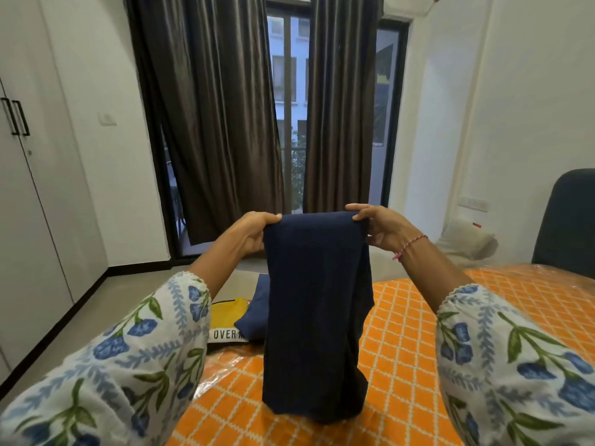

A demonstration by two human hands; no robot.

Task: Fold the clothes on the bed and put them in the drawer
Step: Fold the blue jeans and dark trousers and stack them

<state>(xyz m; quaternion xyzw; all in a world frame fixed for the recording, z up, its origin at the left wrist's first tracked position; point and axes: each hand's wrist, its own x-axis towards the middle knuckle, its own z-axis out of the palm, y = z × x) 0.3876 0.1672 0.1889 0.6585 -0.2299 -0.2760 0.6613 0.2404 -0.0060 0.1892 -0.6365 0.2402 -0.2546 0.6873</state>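
Left hand (254,231) and right hand (378,228) pinch navy garment's (317,304) top corners | hung to straighten, hem seemingly touching orange bed (418,317) | folding underway

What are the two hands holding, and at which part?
Both hold one dark navy garment by its top edge: the left hand pinches the left corner, the right hand the right corner. It hangs to the bed.

Dark curtains (222,117), white wardrobe (29,188), grey chair (566,226).
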